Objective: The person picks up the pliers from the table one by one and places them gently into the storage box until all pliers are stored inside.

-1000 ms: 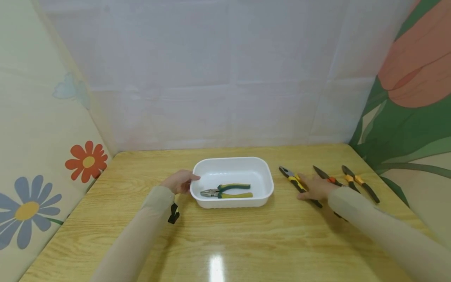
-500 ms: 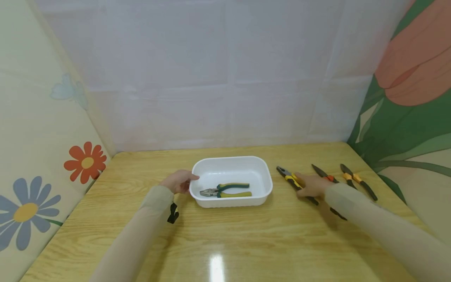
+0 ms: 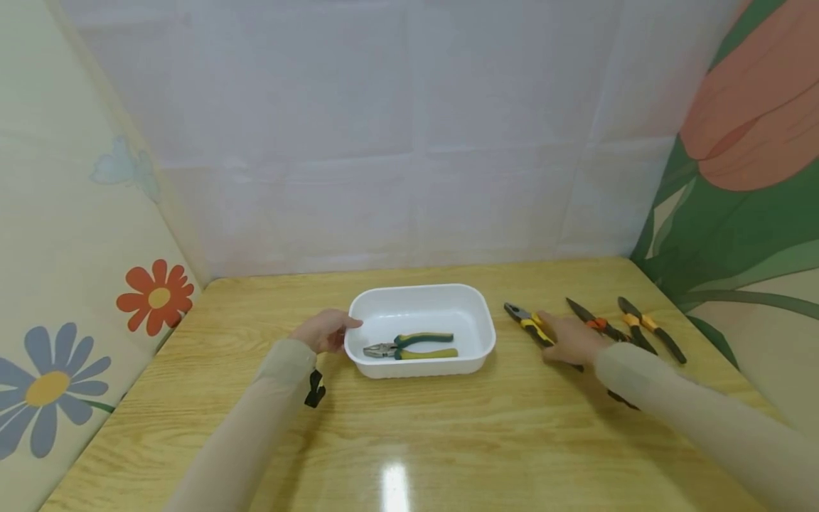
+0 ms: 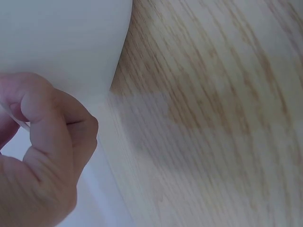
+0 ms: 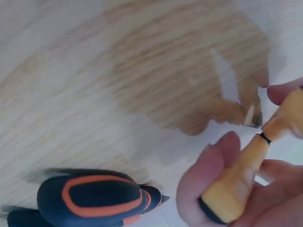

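At the left end of a white plastic tray (image 3: 422, 294), my left hand (image 3: 323, 329) grips the rim, thumb on the inner side and curled fingers outside. Inside the tray lie combination pliers (image 3: 409, 350) with green and yellow handles. To the right, my right hand (image 3: 572, 341) holds black-and-yellow pliers (image 3: 526, 321) by the handles, the head pointing away to the back left. From the right wrist, thumb and fingers show around the yellow part of a handle (image 5: 241, 182). The palm hides most of the lower handles in the head view.
Black-and-orange-red pliers (image 3: 598, 323) lie just beyond my right hand, partly covered by it; their dark handle (image 5: 102, 196) shows in the right wrist view. Farther right are black-and-orange pliers (image 3: 649, 327). A white sheet (image 3: 409, 142) hangs behind the wooden table (image 3: 409, 427).
My right hand's spread fingers have drawn in around the black-and-yellow pliers, which have shifted only slightly. The left hand stays on the tray's rim. The head view has moved a little.
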`<state>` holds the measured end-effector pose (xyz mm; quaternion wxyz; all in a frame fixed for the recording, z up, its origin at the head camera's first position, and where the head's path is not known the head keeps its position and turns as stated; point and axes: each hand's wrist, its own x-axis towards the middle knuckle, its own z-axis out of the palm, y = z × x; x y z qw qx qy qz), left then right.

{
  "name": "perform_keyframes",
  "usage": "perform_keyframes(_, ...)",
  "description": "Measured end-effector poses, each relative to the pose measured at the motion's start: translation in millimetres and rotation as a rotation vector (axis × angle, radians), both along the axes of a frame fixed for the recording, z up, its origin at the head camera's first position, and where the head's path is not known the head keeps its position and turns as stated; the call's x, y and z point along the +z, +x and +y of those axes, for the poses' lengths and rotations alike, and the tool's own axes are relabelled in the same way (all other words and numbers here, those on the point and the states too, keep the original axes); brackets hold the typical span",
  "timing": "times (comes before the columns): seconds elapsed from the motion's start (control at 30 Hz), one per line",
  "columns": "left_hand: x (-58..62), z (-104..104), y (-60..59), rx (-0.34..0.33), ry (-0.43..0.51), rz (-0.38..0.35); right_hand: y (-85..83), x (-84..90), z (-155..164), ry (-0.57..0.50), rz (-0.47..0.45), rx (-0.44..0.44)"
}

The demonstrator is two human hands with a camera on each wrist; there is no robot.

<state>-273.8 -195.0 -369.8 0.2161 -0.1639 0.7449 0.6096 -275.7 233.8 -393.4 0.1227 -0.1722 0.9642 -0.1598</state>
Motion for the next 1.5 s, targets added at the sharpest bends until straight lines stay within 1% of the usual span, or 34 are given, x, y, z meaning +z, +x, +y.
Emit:
perform_keyframes(0.23,-0.9,-0.1,-0.3,0.003,0.003,-0.003,8.7,12.5,-0.3,-0.046,-0.015,-0.010)
perform_keyframes(0.57,-1.9,-1.7,-1.5,-0.002,0.022,0.001,11.6,22.7,-4.2,-0.092,0.040,-0.004)
perform_keyframes(0.7,-1.6,-1.5,-2.8,-0.009,0.024,-0.002,11.1,27.4,-5.7,-0.087,0.079,-0.008)
perform_keyframes(0.83,-1.0,-1.8,-3.4,-0.009,0.013,-0.006,10.6,32.3,-7.8,-0.040,0.107,-0.004)
perform_keyframes(0.93,-0.8,-1.9,-3.4,-0.005,0.011,-0.013,11.5,35.1,-8.7,-0.027,0.112,0.008)
perform_keyframes(1.0,-0.5,-1.8,-3.4,-0.006,0.014,-0.014,13.5,37.3,-9.0,-0.038,0.117,0.025)
perform_keyframes(1.1,-0.3,-1.2,-3.3,-0.002,0.023,-0.015,16.5,41.0,-10.8,-0.082,0.108,0.064)
perform_keyframes(1.23,-0.1,-0.5,-2.5,-0.008,0.026,-0.010,21.2,46.7,-13.5,-0.090,0.106,0.108)
perform_keyframes(1.33,-0.4,-0.5,-1.9,-0.011,0.027,-0.008,23.9,50.8,-16.6,-0.078,0.115,0.114)
perform_keyframes(1.5,-0.7,-0.9,-1.8,0.005,0.028,-0.009,25.8,57.9,-21.7,-0.101,0.097,0.114)
